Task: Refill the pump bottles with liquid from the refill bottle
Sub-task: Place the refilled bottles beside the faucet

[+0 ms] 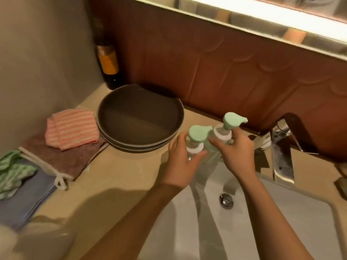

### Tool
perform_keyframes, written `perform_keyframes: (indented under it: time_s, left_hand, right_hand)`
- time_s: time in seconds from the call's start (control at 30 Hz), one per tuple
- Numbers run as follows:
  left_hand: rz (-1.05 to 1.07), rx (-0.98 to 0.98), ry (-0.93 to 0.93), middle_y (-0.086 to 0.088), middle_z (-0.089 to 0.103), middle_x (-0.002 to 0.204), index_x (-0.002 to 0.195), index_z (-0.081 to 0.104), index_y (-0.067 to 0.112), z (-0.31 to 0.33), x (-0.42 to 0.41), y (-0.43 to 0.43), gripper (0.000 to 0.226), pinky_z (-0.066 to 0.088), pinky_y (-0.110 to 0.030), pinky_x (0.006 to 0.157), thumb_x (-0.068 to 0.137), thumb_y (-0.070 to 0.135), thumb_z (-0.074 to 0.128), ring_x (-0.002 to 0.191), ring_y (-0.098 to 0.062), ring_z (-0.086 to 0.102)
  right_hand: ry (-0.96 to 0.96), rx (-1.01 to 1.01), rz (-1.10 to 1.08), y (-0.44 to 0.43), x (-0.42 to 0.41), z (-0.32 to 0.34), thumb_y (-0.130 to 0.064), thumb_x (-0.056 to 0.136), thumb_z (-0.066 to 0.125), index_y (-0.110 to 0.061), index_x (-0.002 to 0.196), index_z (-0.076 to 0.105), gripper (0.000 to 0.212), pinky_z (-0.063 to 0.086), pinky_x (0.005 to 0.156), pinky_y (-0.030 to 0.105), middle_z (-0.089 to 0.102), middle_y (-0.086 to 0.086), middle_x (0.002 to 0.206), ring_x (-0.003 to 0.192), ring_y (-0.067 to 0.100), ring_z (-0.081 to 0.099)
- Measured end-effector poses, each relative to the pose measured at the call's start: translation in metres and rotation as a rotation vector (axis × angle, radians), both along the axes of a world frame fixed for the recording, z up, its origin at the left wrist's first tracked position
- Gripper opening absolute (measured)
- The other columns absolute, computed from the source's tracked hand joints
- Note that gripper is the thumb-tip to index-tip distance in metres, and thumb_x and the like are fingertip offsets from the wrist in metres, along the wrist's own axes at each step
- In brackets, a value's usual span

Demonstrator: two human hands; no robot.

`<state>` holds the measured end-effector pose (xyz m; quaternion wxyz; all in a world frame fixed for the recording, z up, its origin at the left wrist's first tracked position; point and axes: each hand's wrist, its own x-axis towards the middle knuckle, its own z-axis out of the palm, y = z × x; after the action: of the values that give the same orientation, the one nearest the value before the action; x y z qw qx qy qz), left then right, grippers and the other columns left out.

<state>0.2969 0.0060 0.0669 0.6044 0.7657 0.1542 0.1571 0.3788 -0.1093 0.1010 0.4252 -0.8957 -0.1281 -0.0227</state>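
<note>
Left hand [180,162] clamped on near pump bottle [197,133], right hand [237,156] on far pump bottle [231,121]; both upright beside sink [281,222].

Warm, dim overall lighting. An overexposed white light strip [253,12] along the top right is the source. Soft shadows fall on the beige stone desk [120,177]. Wide-angle bending at edges; lower-left corner blurred.
</note>
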Motion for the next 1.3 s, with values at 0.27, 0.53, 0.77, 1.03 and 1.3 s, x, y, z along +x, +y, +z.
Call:
perform_keyframes:
  time_s: [0.27, 0.53, 0.77, 1.03, 1.3]
  left_hand:
    - [-0.071, 0.087, -0.055, -0.005, 0.05, 0.126, 0.13, 0.041, 0.017, 0.006, 0.109, -0.003, 0.052, 0.039, -0.044, 0.102, 0.085, 0.024, 0.065, 0.122, -0.021, 0.043]
    - [-0.048, 0.198, -0.004, -0.008, 0.049, 0.131, 0.134, 0.037, 0.012, -0.006, 0.143, -0.004, 0.062, 0.038, -0.047, 0.101, 0.083, 0.03, 0.067, 0.124, -0.026, 0.041]
    - [-0.08, 0.144, 0.115, -0.002, 0.015, 0.155, 0.149, -0.004, 0.023, -0.018, 0.077, -0.008, 0.104, 0.021, -0.045, 0.115, 0.078, 0.03, 0.072, 0.142, -0.019, 0.015]
    - [-0.148, 0.025, 0.262, 0.015, 0.018, 0.152, 0.148, 0.013, 0.031, -0.045, -0.075, -0.022, 0.073, 0.02, -0.023, 0.111, 0.091, 0.028, 0.058, 0.138, -0.003, 0.019]
    - [0.101, -0.242, 0.331, 0.014, 0.062, 0.11, 0.1, 0.056, 0.039, -0.053, -0.201, -0.004, 0.024, 0.045, -0.028, 0.096, 0.083, 0.026, 0.065, 0.108, -0.01, 0.057]
  right_hand:
    - [-0.068, -0.08, -0.133, -0.025, 0.075, -0.008, -0.027, 0.074, 0.078, -0.007, 0.106, 0.063, 0.041, 0.036, 0.069, 0.023, 0.069, 0.01, 0.102, 0.094, 0.026, 0.062]
    - [-0.027, -0.019, -0.184, -0.023, 0.091, -0.015, -0.028, 0.075, 0.077, -0.007, 0.102, 0.061, 0.038, 0.036, 0.064, 0.023, 0.065, 0.006, 0.092, 0.086, 0.023, 0.059]
    - [0.038, 0.058, -0.116, -0.02, 0.039, -0.022, -0.026, 0.075, 0.078, -0.019, 0.149, 0.017, 0.096, 0.042, 0.096, 0.034, 0.049, 0.004, 0.139, 0.125, 0.021, 0.047]
    - [0.167, -0.099, 0.048, -0.012, -0.064, -0.043, -0.039, 0.084, 0.066, -0.024, 0.149, 0.018, 0.082, 0.037, 0.107, 0.043, 0.029, 0.0, 0.153, 0.136, 0.023, 0.035]
    - [0.26, -0.225, 0.425, 0.024, -0.157, -0.046, -0.042, 0.088, 0.06, -0.024, 0.145, 0.031, 0.066, 0.041, 0.102, 0.039, 0.044, 0.0, 0.145, 0.128, 0.02, 0.046]
